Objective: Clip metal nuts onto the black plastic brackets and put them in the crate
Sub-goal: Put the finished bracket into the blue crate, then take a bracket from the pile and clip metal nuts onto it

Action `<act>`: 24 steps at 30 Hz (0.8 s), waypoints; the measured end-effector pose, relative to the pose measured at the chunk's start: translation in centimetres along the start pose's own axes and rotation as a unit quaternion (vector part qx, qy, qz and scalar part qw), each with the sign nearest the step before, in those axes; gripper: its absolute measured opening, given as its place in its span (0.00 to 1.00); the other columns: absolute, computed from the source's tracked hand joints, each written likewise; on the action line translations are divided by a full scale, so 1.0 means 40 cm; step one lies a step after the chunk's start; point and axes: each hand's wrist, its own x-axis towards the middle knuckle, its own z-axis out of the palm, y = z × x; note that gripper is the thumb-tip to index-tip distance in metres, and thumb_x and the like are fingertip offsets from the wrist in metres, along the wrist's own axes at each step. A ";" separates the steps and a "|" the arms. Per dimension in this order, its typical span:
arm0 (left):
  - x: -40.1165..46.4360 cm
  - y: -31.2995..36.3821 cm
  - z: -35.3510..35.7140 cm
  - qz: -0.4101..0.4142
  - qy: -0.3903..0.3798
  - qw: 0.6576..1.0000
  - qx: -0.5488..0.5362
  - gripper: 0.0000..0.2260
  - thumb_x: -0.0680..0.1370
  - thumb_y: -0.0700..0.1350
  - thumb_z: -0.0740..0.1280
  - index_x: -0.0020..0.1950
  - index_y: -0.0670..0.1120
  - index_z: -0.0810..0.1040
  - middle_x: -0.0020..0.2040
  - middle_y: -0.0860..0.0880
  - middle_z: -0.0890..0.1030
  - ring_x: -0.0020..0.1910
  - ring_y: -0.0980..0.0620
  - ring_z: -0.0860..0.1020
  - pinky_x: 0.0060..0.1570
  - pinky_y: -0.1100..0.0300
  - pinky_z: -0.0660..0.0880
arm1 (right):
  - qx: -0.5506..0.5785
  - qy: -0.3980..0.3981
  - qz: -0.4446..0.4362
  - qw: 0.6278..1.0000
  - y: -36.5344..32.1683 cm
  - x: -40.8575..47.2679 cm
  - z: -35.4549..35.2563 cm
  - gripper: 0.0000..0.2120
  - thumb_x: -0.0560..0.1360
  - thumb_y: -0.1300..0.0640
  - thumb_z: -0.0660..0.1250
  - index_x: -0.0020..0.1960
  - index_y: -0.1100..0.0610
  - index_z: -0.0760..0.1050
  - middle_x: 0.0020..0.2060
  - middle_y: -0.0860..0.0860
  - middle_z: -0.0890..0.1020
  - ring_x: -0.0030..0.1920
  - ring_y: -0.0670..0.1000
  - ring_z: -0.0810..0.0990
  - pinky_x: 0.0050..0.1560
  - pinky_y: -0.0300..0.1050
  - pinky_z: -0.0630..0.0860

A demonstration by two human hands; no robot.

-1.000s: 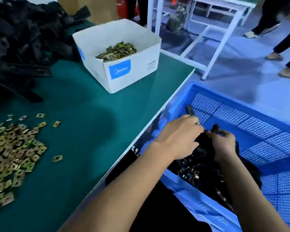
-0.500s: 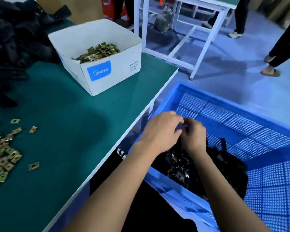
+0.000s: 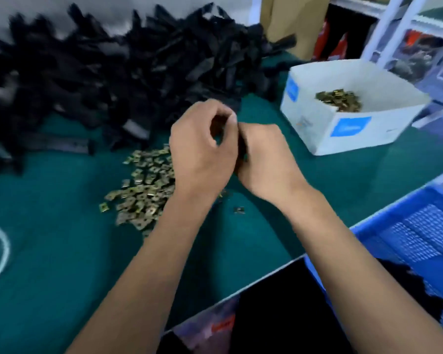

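My left hand (image 3: pixel 202 149) and my right hand (image 3: pixel 264 159) meet over the green table (image 3: pixel 62 264), just right of a loose pile of brass-coloured metal nuts (image 3: pixel 143 185). The left hand's fingers are curled round a hollow with nothing visible in it. The right hand's fingers are tucked behind the left hand and hidden; a dark sliver shows between the hands, too blurred to name. A big heap of black plastic brackets (image 3: pixel 113 72) lies behind the hands. The blue crate (image 3: pixel 368 226) stands at the lower right with finished black brackets (image 3: pixel 407 290) inside.
A white cardboard box (image 3: pixel 356 134) holding more nuts (image 3: pixel 339 99) stands at the table's back right. One stray nut (image 3: pixel 239 210) lies near my right wrist. A white cord loop (image 3: pixel 3 251) lies at the left edge. A white metal frame (image 3: pixel 384 26) stands beyond.
Both hands have come up out of the blue crate and swung left over the table to the nut pile. My view turned left with them, bringing the bracket heap into sight.
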 end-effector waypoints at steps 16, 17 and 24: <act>-0.012 -0.539 -0.663 -0.357 0.166 0.854 0.341 0.27 0.78 0.51 0.66 0.78 0.48 0.69 0.78 0.42 0.67 0.75 0.39 0.66 0.72 0.53 0.61 | -0.047 -0.190 -0.262 0.945 -0.561 0.173 0.526 0.17 0.79 0.51 0.69 0.65 0.56 0.74 0.61 0.55 0.73 0.65 0.58 0.69 0.52 0.52 0.76; -0.009 -0.547 -0.667 -0.366 0.166 0.860 0.316 0.27 0.79 0.51 0.68 0.78 0.48 0.69 0.76 0.43 0.71 0.73 0.40 0.69 0.71 0.54 0.64 | -0.058 -0.194 -0.262 0.944 -0.572 0.181 0.542 0.17 0.80 0.51 0.69 0.66 0.56 0.73 0.63 0.56 0.71 0.66 0.59 0.68 0.51 0.51 0.74; -0.013 -0.525 -0.691 -0.312 0.440 0.819 0.194 0.18 0.76 0.42 0.72 0.65 0.44 0.75 0.49 0.54 0.80 0.50 0.51 0.79 0.55 0.64 0.70 | -0.053 -0.280 -0.252 0.925 -0.579 0.225 0.551 0.22 0.80 0.46 0.69 0.70 0.55 0.72 0.66 0.55 0.69 0.68 0.58 0.68 0.63 0.53 0.73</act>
